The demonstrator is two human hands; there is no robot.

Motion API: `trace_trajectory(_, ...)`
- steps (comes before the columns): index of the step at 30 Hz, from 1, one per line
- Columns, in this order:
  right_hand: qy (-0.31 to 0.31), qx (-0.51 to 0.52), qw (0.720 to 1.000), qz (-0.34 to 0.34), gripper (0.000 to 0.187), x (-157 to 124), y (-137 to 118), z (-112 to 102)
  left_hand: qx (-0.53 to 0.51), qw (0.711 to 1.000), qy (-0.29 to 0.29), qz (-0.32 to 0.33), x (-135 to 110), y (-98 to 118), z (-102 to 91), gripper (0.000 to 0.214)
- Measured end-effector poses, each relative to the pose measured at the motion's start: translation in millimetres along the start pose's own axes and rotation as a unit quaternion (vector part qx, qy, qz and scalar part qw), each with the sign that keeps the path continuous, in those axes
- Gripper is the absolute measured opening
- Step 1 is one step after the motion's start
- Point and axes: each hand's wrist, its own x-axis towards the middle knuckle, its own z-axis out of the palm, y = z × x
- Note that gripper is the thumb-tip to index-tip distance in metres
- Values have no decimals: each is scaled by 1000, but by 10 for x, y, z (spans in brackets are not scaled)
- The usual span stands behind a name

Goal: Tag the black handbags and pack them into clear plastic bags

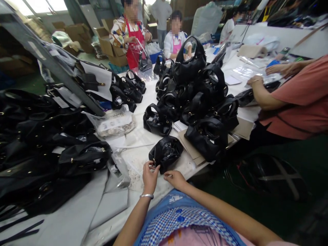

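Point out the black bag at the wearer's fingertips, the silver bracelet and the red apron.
Black bag [166,152]: head view, middle of its body.
Silver bracelet [147,196]: head view, on the band.
Red apron [131,51]: head view, on the cloth front.

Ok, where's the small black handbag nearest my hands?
In the head view, the small black handbag sits below centre on the white table, at your left hand, left of the flat brown cardboard.

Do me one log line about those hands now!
left hand: fingers at near end of black bag | right hand: fingertips together beside bag | bag: on white table | beyond: pile of black bags
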Motion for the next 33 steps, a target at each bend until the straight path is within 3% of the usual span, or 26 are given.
trace_trajectory(7, -97, -48, 994, 0, 56, -13, -76, 50, -4, 995, -14, -99, -20, -159, 29, 44)
trace_trajectory(12, -147, -72, 986, -20, 72, -27, -110, -10, -99, 976, -42, -188, -127, -1, -67, 44)
trace_trajectory(14, -160, -80, 983, -40, 61, -45, -167, -127, -190, 946, -54, -256, -189, 143, -116, 40)
trace_trajectory(17, -152, -82, 981, -86, 21, -77, -308, -418, -315, 881, -71, -346, -252, 405, -149, 34)
trace_trajectory(19, -125, -60, 983, -119, 20, -88, -401, -648, -371, 851, -78, -364, -254, 575, -124, 31)
trace_trajectory(21, -84, -10, 988, -128, 24, -81, -467, -850, -404, 839, -78, -355, -228, 711, -63, 30)
trace_trajectory(26, -31, 155, 984, -76, 38, 65, -544, -1072, -394, 858, -64, -324, -107, 775, 186, 36)
trace_trajectory(30, -39, 225, 970, -89, 44, 287, -629, -1067, -279, 903, -73, -319, 43, 595, 385, 53)
trace_trajectory(33, -41, 220, 969, -104, 42, 419, -702, -1085, -167, 938, -92, -288, 127, 492, 432, 63)
